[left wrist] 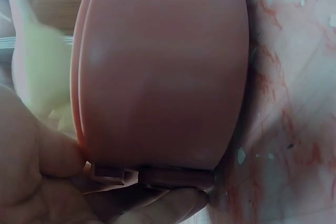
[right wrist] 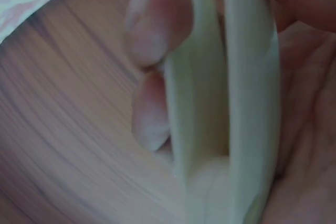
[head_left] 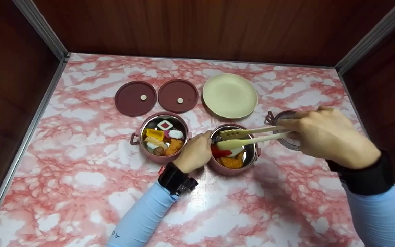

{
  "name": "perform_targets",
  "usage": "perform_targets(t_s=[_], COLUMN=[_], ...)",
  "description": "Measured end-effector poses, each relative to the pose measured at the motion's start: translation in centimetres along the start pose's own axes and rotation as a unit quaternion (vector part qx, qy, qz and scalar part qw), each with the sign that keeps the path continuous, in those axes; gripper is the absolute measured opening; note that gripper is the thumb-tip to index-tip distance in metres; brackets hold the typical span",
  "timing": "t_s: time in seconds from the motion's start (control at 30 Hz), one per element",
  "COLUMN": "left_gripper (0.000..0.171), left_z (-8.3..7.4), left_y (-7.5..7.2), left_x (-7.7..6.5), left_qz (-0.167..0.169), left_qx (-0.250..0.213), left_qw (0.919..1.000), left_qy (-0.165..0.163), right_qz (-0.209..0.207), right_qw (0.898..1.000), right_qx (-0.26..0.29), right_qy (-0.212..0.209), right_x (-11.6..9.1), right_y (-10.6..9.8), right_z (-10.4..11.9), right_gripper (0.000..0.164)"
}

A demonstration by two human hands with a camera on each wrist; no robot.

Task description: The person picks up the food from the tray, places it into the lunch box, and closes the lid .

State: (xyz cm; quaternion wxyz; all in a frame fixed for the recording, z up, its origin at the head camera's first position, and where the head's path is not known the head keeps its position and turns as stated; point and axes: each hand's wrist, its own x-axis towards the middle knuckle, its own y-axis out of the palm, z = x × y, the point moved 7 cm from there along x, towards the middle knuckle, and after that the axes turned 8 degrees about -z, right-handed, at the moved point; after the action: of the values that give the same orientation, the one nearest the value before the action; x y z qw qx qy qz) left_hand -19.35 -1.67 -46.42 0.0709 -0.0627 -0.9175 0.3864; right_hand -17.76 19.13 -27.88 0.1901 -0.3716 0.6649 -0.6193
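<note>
The left hand (head_left: 194,154) grips the side of a round pink pot with a shiny metal interior (head_left: 230,171). In the left wrist view, the thumb lies at the pot rim and a finger is curled beneath the dark red side handle (left wrist: 176,177). The right hand (head_left: 334,137) is clamped on a pair of pale green tongs (head_left: 235,143), with its fingers curled round both arms. The tong arms stand apart, one ending in a slotted head and the other in a smooth head. Both heads are positioned over the interior of this pot; whether they touch the contents cannot be determined.

The pot contains an orange-brown food piece (head_left: 231,162), a bright red piece (head_left: 220,151) and a white piece (head_left: 236,151).

A second pink pot with a metal interior (head_left: 161,159) stands to the left, near the left hand. It contains a white square piece with a red centre (head_left: 165,125), a yellow piece (head_left: 154,133) and a crumbed orange piece (head_left: 174,146), among others.

Behind the pots lie two flat dark red discs with pale knobs, a left disc (head_left: 129,101) and a right disc (head_left: 178,90), and a round pale yellow-green plate (head_left: 230,94). A round dark-rimmed item (head_left: 290,143) lies partly hidden beyond the right hand. All rest on a red-and-white marbled tabletop (head_left: 91,199).
</note>
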Motion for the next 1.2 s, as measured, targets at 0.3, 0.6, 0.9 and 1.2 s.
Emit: perform_targets(t_s=[0.3,0.6,0.9,1.2], left_gripper=[0.045,0.045,0.045,0.045], left_z=[-0.1,-0.1,-0.2,-0.2], left_y=[0.0,0.0,0.3,0.0], left_x=[0.0,-0.1,-0.1,0.0], left_qz=[0.007,0.007,0.006,-0.002], left_qx=[-0.004,-0.006,-0.005,0.001], left_qw=[1.0,1.0,1.0,1.0], left_qy=[-0.004,-0.004,0.003,0.01], right_qz=[0.066,-0.015,0.05,-0.095], right_qw=[0.997,1.0,0.994,0.979], right_qx=[0.005,-0.016,0.037,0.03], right_qy=[0.045,0.012,0.095,0.18], right_x=[-0.9,-0.6,-2.4,-3.6], right_y=[1.2,0.8,0.4,-0.3], right_z=[-0.3,1.6,-2.0,-5.7], right_gripper=[0.029,0.022,0.04,0.037])
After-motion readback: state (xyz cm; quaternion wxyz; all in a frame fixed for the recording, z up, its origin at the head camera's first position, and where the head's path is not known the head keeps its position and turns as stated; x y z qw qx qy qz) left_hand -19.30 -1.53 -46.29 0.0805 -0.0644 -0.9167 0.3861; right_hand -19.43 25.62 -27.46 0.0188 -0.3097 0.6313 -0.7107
